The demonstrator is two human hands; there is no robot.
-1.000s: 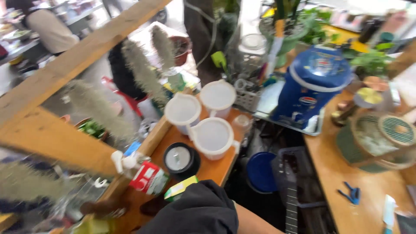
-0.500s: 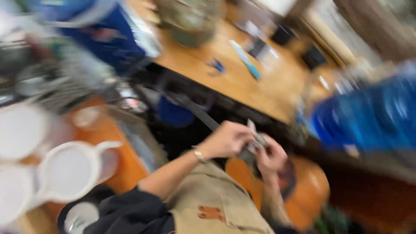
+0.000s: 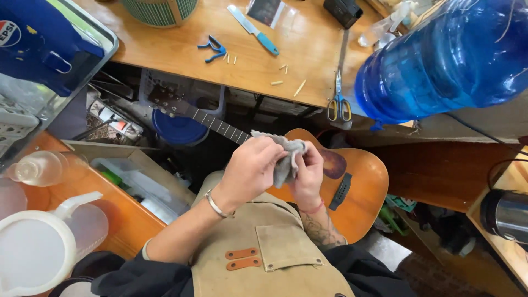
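Note:
My left hand (image 3: pixel 250 170), with a metal bracelet at the wrist, and my right hand (image 3: pixel 309 177), with a red thread at the wrist, are both closed on a small grey cloth (image 3: pixel 286 149) held between them. They hover over an orange-brown acoustic guitar (image 3: pixel 360 181) that lies across my lap, above a tan apron (image 3: pixel 264 242). The guitar's neck (image 3: pixel 217 125) runs up and to the left to its headstock (image 3: pixel 162 99).
A wooden table (image 3: pixel 308 55) at the top carries yellow-handled scissors (image 3: pixel 338 105), a blue capo (image 3: pixel 212 49), a blue-handled knife (image 3: pixel 254 25) and a big blue water bottle (image 3: pixel 451 55). White plastic jugs (image 3: pixel 44 247) stand on an orange bench to the left. A metal cylinder (image 3: pixel 503 215) sits at right.
The view has swung from the bench with jugs on the left over to my lap. Both hands stay together on the grey cloth above the guitar.

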